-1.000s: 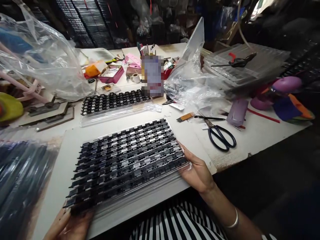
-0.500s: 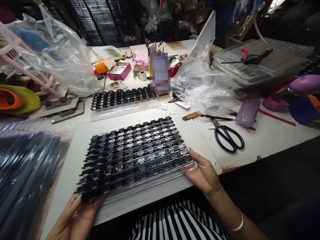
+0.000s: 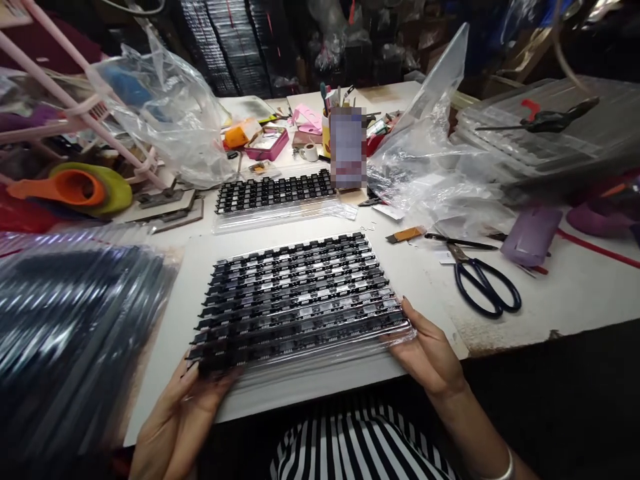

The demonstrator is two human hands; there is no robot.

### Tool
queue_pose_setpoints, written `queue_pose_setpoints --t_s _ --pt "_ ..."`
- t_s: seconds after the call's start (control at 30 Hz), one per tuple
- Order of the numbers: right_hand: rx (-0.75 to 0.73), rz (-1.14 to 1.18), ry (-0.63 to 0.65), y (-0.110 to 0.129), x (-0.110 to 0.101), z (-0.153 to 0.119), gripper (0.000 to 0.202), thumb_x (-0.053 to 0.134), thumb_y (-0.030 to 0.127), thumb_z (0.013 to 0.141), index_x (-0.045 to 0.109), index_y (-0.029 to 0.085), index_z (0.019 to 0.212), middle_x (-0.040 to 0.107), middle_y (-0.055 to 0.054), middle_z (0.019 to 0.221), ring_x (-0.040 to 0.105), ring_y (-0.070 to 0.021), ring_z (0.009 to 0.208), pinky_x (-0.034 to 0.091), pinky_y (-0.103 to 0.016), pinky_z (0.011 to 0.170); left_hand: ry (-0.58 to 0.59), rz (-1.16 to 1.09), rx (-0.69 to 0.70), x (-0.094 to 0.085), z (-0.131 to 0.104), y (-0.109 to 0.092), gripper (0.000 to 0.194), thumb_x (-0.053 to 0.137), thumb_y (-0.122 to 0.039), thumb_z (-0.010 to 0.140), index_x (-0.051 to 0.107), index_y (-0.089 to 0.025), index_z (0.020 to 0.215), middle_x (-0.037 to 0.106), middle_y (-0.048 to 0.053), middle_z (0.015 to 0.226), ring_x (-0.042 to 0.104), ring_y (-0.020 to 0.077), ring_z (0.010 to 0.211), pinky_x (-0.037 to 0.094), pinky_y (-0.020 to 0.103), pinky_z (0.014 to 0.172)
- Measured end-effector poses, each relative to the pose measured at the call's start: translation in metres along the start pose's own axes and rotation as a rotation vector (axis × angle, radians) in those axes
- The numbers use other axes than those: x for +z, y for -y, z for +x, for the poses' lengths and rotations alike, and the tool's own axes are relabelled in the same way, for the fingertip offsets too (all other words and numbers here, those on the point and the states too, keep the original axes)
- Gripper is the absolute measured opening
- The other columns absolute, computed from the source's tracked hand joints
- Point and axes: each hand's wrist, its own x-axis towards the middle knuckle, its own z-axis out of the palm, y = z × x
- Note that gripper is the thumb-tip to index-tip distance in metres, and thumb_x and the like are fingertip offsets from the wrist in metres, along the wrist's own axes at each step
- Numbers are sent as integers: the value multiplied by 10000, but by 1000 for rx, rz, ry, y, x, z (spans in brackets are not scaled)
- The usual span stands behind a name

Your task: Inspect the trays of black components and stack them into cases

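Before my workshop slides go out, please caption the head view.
Left hand and right hand hold a clear tray of black parts near its corners.

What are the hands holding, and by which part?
A clear tray of black parts: left hand at its near left corner, right hand at its near right corner.

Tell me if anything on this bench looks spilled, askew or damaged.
Nothing looks clearly spilled or damaged; the black strips in the tray held by the left hand and right hand lie in orderly rows. Only the crumpled clear plastic sprawled right of the far tray looks untidy, near loose scissors.
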Motion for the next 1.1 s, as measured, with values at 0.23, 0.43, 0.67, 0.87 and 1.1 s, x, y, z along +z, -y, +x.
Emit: queue_pose_setpoints --t_s 0.23,0.43,0.67,0.87,1.1 --pt "116 14 -13 5 -3 -10 259 500 312 918 658 253 1114 667 -24 1184 558 -236 1175 377 -544 1047 263 -260 -4 -13 -7 7 411 434 -256 914 496 -290 1318 573 93 1301 538 265 1183 405 531 963" --pt "8 -50 -15 4 -2 -15 252 550 257 876 665 255 1101 631 -25 1244 504 -252 1233 385 -537 1052 157 -256 40 -5 -15 14 431 327 -167 936 506 -287 1309 576 77 1302 543 225 1181 431 471 964" --pt "-75 -160 -27 0 -4 -12 188 576 280 890 689 246 1036 663 -31 1179 590 -208 1114 446 -458 1019 -25 -127 8 -9 -7 8 406 284 -285 965 593 -247 1225 635 112 1219 573 231 1150 383 494 1019" --pt "-132 -149 17 -4 -2 -11 174 560 296 908 699 213 972 696 -33 1100 621 -171 1039 487 -395 965 43 -66 48 -16 -2 10 276 510 -357 892 672 -203 1055 680 68 1146 581 185 1137 347 372 1064" --pt "-182 -192 36 -8 0 -11 203 580 330 895 695 208 1009 693 -41 1097 622 -186 1031 480 -399 954 -24 26 101 -17 1 13 254 634 -421 800 682 -212 934 707 27 1063 554 200 1171 242 410 1130"
